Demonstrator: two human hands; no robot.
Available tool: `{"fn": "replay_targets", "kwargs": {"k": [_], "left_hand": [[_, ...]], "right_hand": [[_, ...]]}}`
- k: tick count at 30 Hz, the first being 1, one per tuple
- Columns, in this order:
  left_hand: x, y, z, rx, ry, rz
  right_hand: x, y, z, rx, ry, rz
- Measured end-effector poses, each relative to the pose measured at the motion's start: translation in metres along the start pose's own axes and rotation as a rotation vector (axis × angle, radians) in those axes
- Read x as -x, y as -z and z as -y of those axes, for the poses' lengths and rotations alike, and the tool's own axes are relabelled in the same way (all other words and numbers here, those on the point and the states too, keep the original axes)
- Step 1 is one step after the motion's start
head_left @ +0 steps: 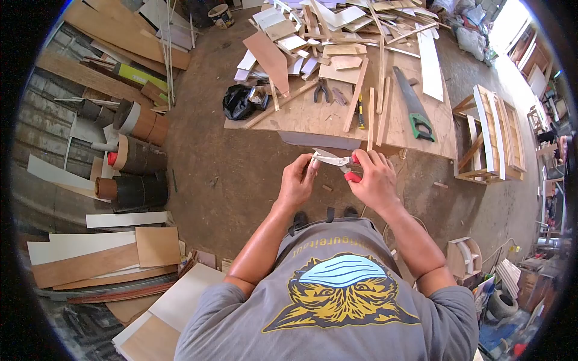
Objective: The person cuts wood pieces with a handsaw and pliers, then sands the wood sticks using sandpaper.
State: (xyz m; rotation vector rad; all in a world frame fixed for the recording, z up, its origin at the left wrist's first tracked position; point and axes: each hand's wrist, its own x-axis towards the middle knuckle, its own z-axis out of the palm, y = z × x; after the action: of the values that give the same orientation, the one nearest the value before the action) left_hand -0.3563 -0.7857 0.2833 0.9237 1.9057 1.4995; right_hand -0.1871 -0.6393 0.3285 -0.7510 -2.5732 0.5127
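Observation:
My right hand [374, 174] grips a pair of scissors [337, 160] by the red handles. Their silver blades point left, toward my left hand [297, 180]. The fingers of that hand are pinched together at the blade tips. Something pale and thin seems to be between them, too small to make out. Both hands are in front of my body, just short of the near edge of the wooden table [289, 120].
On the table are a hand saw [412, 102] with a green handle, pliers [321, 90], a yellow-black cutter [360, 111], a black plastic bag [238, 102] and a heap of wood offcuts [343, 63]. A wooden frame [490, 132] stands at right; rolls [141, 153] and boards lie left.

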Motion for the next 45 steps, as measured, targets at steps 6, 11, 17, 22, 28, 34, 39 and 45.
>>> {"fn": "replay_targets", "kwargs": {"k": [6, 11, 17, 22, 28, 34, 39, 45], "left_hand": [[0.001, -0.001, 0.007, 0.027, 0.005, 0.007], [-0.001, -0.002, 0.015, 0.036, -0.05, -0.013], [-0.005, 0.002, 0.001, 0.023, 0.012, -0.059], [-0.008, 0.002, 0.008, 0.013, 0.036, -0.039], [-0.009, 0.001, 0.01, -0.002, 0.005, -0.046], [-0.01, -0.002, 0.018, 0.015, 0.012, -0.041], [-0.009, -0.001, 0.017, 0.045, 0.109, -0.029], [-0.01, -0.004, 0.022, 0.059, 0.097, -0.051]], "right_hand": [[0.005, -0.011, -0.005, 0.036, -0.052, 0.029], [0.0, -0.013, -0.008, -0.159, -0.177, 0.066], [-0.002, -0.007, -0.011, -0.116, -0.07, 0.006], [0.0, -0.009, -0.011, -0.07, -0.053, -0.005], [0.0, -0.007, -0.01, 0.017, -0.008, -0.039], [0.001, -0.011, -0.013, 0.065, -0.008, -0.055], [0.001, -0.014, -0.014, 0.047, -0.031, -0.03], [0.001, -0.021, -0.015, -0.051, -0.117, 0.057]]}}
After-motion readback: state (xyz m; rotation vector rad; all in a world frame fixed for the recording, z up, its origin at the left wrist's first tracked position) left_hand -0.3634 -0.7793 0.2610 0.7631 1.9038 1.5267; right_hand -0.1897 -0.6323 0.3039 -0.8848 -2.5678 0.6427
